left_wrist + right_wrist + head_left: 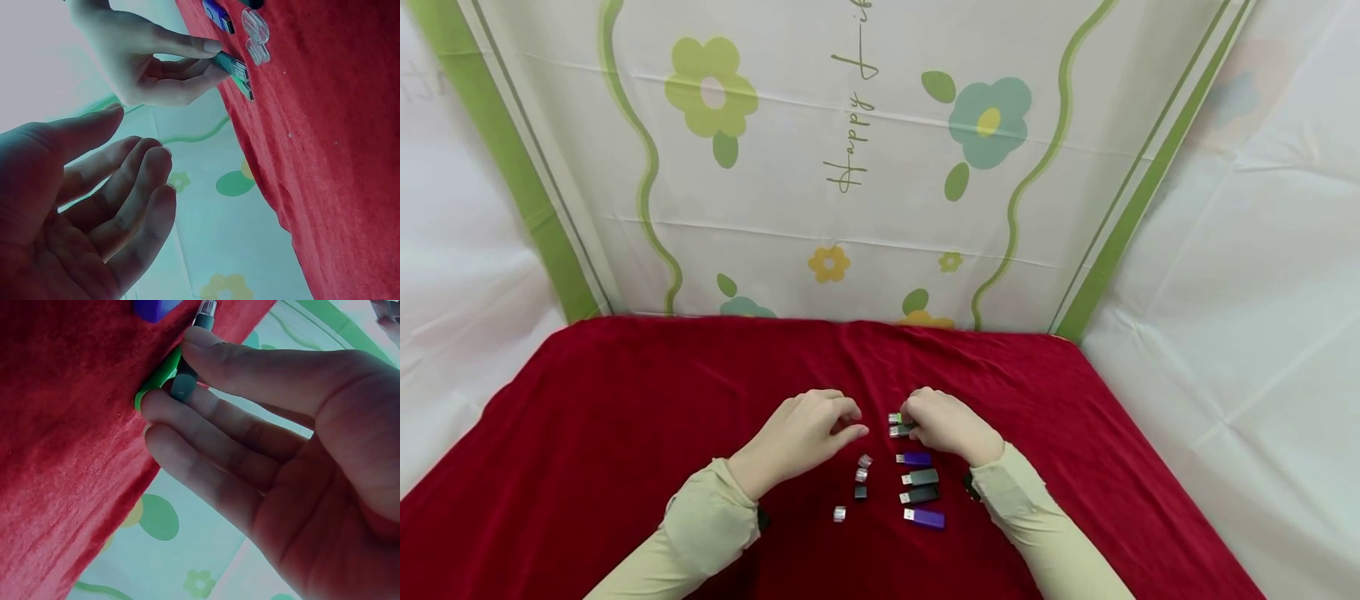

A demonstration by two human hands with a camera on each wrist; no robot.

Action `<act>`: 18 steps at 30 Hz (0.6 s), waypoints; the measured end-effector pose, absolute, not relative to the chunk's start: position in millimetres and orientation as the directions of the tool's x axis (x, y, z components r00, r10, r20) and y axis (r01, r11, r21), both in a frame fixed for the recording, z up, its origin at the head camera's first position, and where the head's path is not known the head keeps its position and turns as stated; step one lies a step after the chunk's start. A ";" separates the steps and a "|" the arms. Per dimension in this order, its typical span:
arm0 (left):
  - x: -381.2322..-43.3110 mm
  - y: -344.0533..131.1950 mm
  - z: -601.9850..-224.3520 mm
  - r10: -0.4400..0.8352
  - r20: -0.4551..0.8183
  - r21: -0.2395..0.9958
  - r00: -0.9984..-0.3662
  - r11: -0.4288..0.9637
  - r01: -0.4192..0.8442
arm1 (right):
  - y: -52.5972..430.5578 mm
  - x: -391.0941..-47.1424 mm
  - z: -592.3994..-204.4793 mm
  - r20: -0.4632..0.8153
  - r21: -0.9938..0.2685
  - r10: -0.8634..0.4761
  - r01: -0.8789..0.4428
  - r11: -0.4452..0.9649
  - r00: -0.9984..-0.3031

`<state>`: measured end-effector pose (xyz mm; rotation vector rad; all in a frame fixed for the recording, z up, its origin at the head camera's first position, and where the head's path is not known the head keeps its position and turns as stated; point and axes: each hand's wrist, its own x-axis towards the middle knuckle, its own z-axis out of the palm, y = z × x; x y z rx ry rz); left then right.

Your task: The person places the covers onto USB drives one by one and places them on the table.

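Note:
My right hand [951, 423] pinches a dark grey USB stick [184, 382] between thumb and fingers, its silvery tip pointing left in the head view. Right beside that stick, on its far side, is a bright green USB stick [157, 380], partly hidden by the fingertips. My left hand [808, 433] hovers to the left with fingers loosely bent, holding nothing. Nearer to me lie two clear caps [862, 475], a dark cap [861, 492] and another clear cap [839, 514].
Below the right hand a column of USB sticks lies on the red cloth [700, 400]: a purple one [917, 459], a grey one [921, 477], a black one [922, 495] and another purple one [928, 519]. A flowered curtain [880, 208] hangs behind the table.

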<state>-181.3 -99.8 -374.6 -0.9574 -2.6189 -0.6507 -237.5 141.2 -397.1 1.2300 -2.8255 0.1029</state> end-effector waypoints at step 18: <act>-181.4 -101.0 -375.0 0.549 0.422 0.288 -0.721 0.673 0.681 | 137.9 -231.5 -399.2 0.127 0.043 -0.712 -0.713 0.700 -0.691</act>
